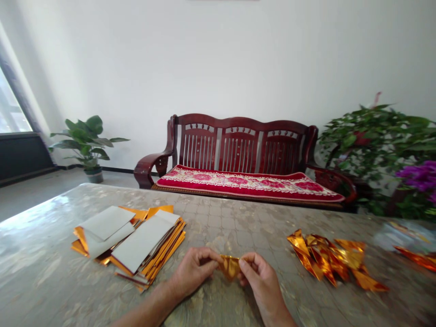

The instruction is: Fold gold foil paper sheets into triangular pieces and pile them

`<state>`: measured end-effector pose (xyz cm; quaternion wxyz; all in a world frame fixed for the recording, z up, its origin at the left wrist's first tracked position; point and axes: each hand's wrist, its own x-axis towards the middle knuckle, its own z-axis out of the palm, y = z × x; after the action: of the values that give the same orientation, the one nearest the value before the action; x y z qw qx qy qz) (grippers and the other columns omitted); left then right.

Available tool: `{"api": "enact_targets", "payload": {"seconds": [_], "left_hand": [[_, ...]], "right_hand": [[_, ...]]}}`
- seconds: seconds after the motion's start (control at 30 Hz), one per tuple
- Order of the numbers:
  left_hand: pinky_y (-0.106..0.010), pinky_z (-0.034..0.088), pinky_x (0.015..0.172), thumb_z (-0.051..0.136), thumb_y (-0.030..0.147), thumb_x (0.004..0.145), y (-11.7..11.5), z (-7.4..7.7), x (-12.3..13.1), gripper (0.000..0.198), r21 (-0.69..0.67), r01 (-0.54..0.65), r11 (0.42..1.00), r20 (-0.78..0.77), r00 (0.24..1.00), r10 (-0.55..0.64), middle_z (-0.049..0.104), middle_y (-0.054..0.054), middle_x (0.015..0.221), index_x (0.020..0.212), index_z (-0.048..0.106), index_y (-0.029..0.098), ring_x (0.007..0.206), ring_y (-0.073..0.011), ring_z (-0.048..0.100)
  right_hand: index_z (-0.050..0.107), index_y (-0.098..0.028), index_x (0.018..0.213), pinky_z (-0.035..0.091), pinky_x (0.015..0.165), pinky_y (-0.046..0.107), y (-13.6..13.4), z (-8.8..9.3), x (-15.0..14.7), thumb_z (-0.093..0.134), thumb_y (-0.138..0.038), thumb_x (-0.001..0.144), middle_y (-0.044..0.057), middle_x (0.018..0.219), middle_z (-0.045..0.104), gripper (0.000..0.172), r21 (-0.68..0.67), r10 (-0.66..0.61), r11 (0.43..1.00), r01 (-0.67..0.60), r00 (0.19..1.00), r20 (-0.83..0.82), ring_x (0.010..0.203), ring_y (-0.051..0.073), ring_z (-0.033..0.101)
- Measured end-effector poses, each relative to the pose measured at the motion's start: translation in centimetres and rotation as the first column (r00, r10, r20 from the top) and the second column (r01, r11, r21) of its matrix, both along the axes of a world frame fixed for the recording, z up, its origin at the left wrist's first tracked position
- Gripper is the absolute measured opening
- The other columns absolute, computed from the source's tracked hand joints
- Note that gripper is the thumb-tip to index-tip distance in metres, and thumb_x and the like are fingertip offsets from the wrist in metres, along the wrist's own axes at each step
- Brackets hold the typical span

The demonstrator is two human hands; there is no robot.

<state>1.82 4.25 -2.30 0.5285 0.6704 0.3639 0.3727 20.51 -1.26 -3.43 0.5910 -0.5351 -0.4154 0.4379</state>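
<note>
A small piece of folded gold foil paper [229, 267] is stretched between my two hands, just above the table near its front edge. My left hand [196, 269] pinches its left end between thumb and fingers. At the right end, my right hand [258, 273] grips it with the thumb on top. To the left lies a pile of foil paper sheets [146, 245], some with their pale backs up and gold edges showing. Several folded gold foil pieces [332, 256] lie in a loose heap on the right.
The patterned table [218, 222] spans the foreground. At its right edge are a clear plastic bag [405, 236] and an orange foil piece [417, 259]. Behind stands a red wooden bench [238, 145] with a floral cushion [245, 182]. Potted plants [86, 141] flank it.
</note>
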Motion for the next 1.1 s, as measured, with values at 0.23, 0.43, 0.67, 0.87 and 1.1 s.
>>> {"api": "enact_targets", "payload": {"seconds": [0.23,0.43,0.67,0.87,1.1], "left_hand": [[-0.02,0.045,0.057,0.061,0.016,0.075,-0.1,0.2,0.0,0.027,0.083,-0.098,0.992,0.004,0.995,0.098,0.065,0.002,0.064,0.101,0.066,0.014,0.06,-0.0126,0.062],[-0.02,0.044,0.052,0.065,0.028,0.076,0.0,0.6,0.4,0.019,-0.073,-0.1,0.992,0.001,0.995,0.1,0.069,-0.003,0.065,0.085,0.066,0.012,0.055,-0.0124,0.061],[-0.018,0.041,0.044,0.073,0.041,0.068,0.3,0.7,0.7,0.03,-0.22,-0.108,0.969,0.048,0.991,0.122,0.066,-0.002,0.054,0.072,0.062,0.013,0.04,-0.0075,0.051],[-0.017,0.036,0.04,0.07,0.041,0.07,0.3,0.7,1.0,0.029,-0.174,-0.151,0.973,0.053,0.985,0.162,0.067,-0.002,0.058,0.068,0.056,0.015,0.044,-0.0093,0.055],[-0.019,0.04,0.045,0.071,0.033,0.064,0.7,0.5,1.1,0.022,-0.144,-0.147,0.979,0.075,0.984,0.159,0.057,0.004,0.055,0.067,0.059,0.014,0.047,-0.0076,0.047]], "right_hand": [[0.064,-0.018,0.071,0.04,0.055,0.024,0.0,1.1,0.5,0.07,-0.045,0.073,0.0,0.063,0.058,0.028,0.042,0.027,0.998,-0.036,0.979,0.203,0.06,0.015,0.051],[0.064,-0.018,0.069,0.038,0.056,0.025,0.1,0.9,1.0,0.066,-0.042,0.075,-0.001,0.059,0.054,0.025,0.044,0.047,0.997,-0.059,0.972,0.229,0.059,0.014,0.047],[0.063,-0.018,0.067,0.036,0.055,0.025,-0.1,1.6,0.8,0.069,-0.042,0.073,-0.002,0.056,0.053,0.026,0.053,0.04,0.997,-0.052,0.978,0.205,0.057,0.014,0.046],[0.063,-0.018,0.065,0.036,0.057,0.025,-0.1,2.3,0.8,0.07,-0.043,0.073,-0.002,0.056,0.053,0.027,0.088,-0.012,0.996,-0.006,0.98,0.198,0.057,0.014,0.046],[0.065,-0.017,0.068,0.037,0.056,0.025,-0.1,1.8,0.6,0.072,-0.046,0.072,-0.002,0.057,0.055,0.03,0.045,-0.013,0.999,0.007,0.993,0.12,0.058,0.013,0.046]]}}
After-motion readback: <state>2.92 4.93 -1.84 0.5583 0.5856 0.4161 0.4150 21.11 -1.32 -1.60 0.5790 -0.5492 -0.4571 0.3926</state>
